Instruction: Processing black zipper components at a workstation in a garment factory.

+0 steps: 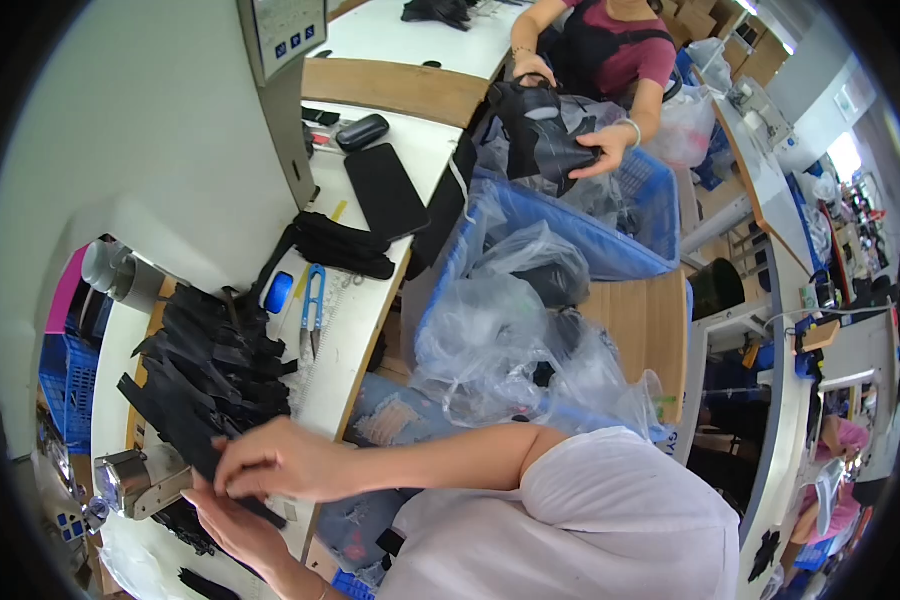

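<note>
A long black fabric strip (175,425) runs slantwise across the white sewing table, beside the machine's metal presser end (135,484). My right hand (280,460) bends its fingers down onto this strip, closed on it as far as shows. Just below, close to the metal part, my left hand (235,527) pinches the strip's edge, its fingers partly covered by the right hand. A heap of black fabric pieces (215,350) lies right behind the strip. Blue-handled thread snips (313,300) rest on the table beyond the heap.
The large pale machine body (120,130) rises at the left. A black phone (385,190) and dark case (362,132) lie farther back. Blue crates (660,200) with plastic bags (490,320) stand right of the table. Across from me, a co-worker (620,45) holds black pieces.
</note>
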`<state>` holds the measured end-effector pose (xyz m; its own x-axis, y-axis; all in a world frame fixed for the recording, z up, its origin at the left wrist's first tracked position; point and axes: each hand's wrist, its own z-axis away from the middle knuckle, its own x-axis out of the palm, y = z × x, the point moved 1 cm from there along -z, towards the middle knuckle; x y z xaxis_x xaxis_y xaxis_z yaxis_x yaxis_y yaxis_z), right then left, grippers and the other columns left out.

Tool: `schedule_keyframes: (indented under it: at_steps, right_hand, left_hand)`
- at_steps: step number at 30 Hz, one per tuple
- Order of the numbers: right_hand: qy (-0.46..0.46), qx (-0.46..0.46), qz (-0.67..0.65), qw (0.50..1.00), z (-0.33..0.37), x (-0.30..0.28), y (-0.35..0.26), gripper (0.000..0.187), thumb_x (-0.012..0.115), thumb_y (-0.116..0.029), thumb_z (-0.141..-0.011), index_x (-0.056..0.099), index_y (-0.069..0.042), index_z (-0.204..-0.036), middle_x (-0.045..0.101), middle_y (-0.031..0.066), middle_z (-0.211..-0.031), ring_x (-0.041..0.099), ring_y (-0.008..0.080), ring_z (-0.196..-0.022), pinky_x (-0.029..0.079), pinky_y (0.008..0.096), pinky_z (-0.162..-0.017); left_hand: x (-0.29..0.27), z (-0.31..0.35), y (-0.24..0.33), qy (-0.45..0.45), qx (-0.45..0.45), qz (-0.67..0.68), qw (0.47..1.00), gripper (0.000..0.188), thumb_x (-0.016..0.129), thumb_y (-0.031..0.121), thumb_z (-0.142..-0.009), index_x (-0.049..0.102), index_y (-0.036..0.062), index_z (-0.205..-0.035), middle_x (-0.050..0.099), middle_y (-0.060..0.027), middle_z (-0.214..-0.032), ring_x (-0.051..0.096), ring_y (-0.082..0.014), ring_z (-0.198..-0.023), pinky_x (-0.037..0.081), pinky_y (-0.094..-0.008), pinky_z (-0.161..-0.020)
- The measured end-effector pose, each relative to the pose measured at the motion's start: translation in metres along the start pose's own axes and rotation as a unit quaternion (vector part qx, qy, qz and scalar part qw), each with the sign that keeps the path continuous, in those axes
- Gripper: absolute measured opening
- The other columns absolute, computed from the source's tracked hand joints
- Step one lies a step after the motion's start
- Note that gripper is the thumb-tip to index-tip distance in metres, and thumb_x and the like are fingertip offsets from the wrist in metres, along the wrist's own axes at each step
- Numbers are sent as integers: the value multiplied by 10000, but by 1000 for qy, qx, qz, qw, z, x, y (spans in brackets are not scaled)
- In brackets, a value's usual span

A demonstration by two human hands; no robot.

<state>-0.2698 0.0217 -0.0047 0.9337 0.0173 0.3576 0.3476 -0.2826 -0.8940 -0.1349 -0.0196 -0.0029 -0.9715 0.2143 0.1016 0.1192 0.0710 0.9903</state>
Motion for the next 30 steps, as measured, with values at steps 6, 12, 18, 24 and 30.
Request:
schedule_keyframes:
  at_steps: [6,12,18,24,30]
  right_hand:
    - [-46,-55,96,993,49,20,22,116,660,-115,-813,662,-16,-873,636,106,-788,616,238,-748,457,337,-659]
    - [-132,-37,117,984,71,20,23,106,648,-106,-822,652,-12,-870,631,98,-792,614,257,-722,462,349,-641]
    - [-131,-71,172,974,82,15,26,123,666,-74,-805,676,-26,-918,637,101,-821,615,269,-733,473,340,-666]
    - [-108,139,93,980,87,21,10,390,635,-34,-819,537,-32,-1196,656,115,-833,643,214,-741,480,322,-667]
    - [-89,194,67,975,84,27,15,334,638,-70,-804,538,22,-1109,677,109,-796,655,195,-710,494,297,-647]
  left_hand:
    - [-20,14,-7,-48,-53,4,997,389,491,283,-976,566,-69,-829,592,-128,-856,546,-166,-786,427,-300,-756]
    - [-13,35,6,6,14,-10,1000,405,440,328,-1000,406,45,-712,449,-65,-721,464,-169,-687,394,-298,-730]
    - [-16,57,18,-59,-37,-105,992,401,480,283,-978,626,-70,-855,630,-137,-840,567,-212,-776,460,-362,-740]
    - [-41,70,-1,-4,-51,-92,994,387,500,282,-974,633,-61,-854,619,-91,-782,541,-155,-668,441,-267,-586]
    - [-51,78,-4,20,-67,-62,996,320,549,247,-953,649,-51,-889,627,-72,-775,543,-136,-647,443,-275,-556]
